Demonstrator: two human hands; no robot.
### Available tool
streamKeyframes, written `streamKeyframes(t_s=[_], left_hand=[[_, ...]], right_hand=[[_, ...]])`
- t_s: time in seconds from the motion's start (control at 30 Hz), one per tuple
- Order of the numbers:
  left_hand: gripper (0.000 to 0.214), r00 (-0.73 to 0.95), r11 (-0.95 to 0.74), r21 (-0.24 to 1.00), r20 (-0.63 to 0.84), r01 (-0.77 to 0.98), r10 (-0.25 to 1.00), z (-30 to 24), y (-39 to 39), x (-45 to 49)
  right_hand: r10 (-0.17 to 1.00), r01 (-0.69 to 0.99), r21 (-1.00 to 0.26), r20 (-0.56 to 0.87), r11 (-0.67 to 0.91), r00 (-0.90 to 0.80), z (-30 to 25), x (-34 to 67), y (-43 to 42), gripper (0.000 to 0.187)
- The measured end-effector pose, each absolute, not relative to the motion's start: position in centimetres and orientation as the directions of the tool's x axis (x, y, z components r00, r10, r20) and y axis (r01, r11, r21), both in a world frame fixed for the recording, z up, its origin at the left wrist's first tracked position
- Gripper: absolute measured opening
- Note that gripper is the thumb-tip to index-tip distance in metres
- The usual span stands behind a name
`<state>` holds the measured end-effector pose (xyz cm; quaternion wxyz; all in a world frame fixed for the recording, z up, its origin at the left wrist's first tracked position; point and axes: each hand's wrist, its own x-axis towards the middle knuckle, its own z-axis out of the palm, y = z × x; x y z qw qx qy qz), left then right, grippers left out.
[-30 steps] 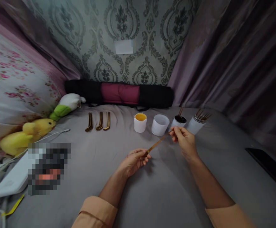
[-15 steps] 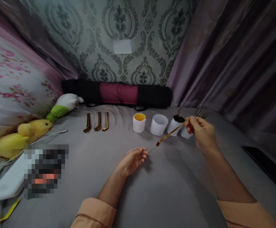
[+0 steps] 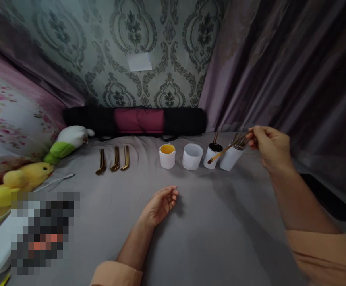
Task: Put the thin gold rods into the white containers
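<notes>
My right hand [image 3: 272, 147] is closed, pinching the handle end of a thin paintbrush [image 3: 220, 154]. The brush slants down to the left, its bristle tip in front of a white cup [image 3: 211, 162] with dark contents. Close by the fingers, a leaning white cup [image 3: 231, 159] holds several thin dark sticks. My left hand [image 3: 160, 204] rests low over the grey sheet, fingers loosely curled and holding nothing. Beyond it stand a white cup with yellow contents [image 3: 167, 159] and a wider pale cup [image 3: 192, 158].
Bundles of bent gold-brown rods [image 3: 115, 159] lie at left on the grey sheet [image 3: 190, 238]. A black and maroon roll [image 3: 138, 121] lies along the wall. Plush toys [image 3: 32, 180], a cable and a white device [image 3: 0, 246] are at left; a black flat object [image 3: 329, 196] lies right.
My right hand has moved right and slightly up, carrying the paintbrush toward the cup of sticks. My left hand has barely moved. The whole view has shifted a little.
</notes>
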<state>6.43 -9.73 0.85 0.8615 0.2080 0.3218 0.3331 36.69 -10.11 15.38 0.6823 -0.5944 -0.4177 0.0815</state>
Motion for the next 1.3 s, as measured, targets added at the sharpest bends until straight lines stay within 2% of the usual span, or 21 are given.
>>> streamKeyframes(t_s=[0.3, 0.43, 0.6, 0.9, 1.07, 1.3], left_hand=[[0.015, 0.555, 0.695, 0.578, -0.438, -0.428, 0.707, 1.3, -9.7, 6.8], [0.015, 0.558, 0.688, 0.587, -0.427, -0.426, 0.711, 1.1, -9.7, 6.7], [0.016, 0.559, 0.692, 0.587, -0.433, -0.421, 0.707, 1.1, -9.7, 6.8], [0.015, 0.557, 0.692, 0.589, -0.436, -0.418, 0.707, 1.3, -9.8, 6.9], [0.016, 0.562, 0.690, 0.595, -0.430, -0.413, 0.707, 1.3, -9.7, 6.8], [0.016, 0.566, 0.688, 0.594, -0.422, -0.417, 0.708, 1.1, -9.7, 6.9]], right_hand=[[0.468, 0.610, -0.763, 0.629, 0.216, 0.621, 17.4, 38.4, -8.8, 0.025], [0.447, 0.694, -0.706, 0.671, 0.141, 0.591, 17.5, 38.9, -8.0, 0.029], [0.478, 0.750, -0.660, 0.674, 0.046, 0.564, 17.3, 39.0, -7.2, 0.029], [0.587, 0.829, -0.557, 0.688, 0.049, 0.427, 16.3, 38.5, -6.0, 0.021], [0.682, 0.838, -0.545, 0.625, 0.031, 0.380, 15.6, 38.5, -5.2, 0.017], [0.741, 0.833, -0.551, 0.575, 0.038, 0.347, 14.6, 38.3, -4.6, 0.016]])
